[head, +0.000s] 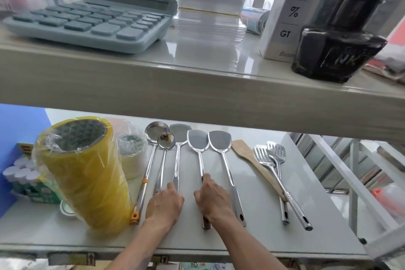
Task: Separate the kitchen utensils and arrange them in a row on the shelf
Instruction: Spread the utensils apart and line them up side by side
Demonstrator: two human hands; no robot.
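Note:
Several steel utensils lie side by side on the lower shelf [258, 239], handles toward me. From the left: a large ladle [153, 136] with an orange-tipped handle, a small ladle [166, 140], then three flat turners [180, 133] [196, 141] [219, 140]. My left hand [164, 204] rests on the handles of the small ladle and the first turner. My right hand [211, 198] grips the handle of the middle turner. Further right lie a wooden spatula [243, 151] and two slotted turners [276, 152], crossing one another.
A tall yellow tape stack [87, 173] in plastic wrap and a white tape roll [133, 160] stand left of the utensils. The upper shelf [153, 85] overhangs, carrying a calculator [92, 19], clear plastic stack, white box and ink bottle [337, 44]. The shelf's right edge borders a white frame.

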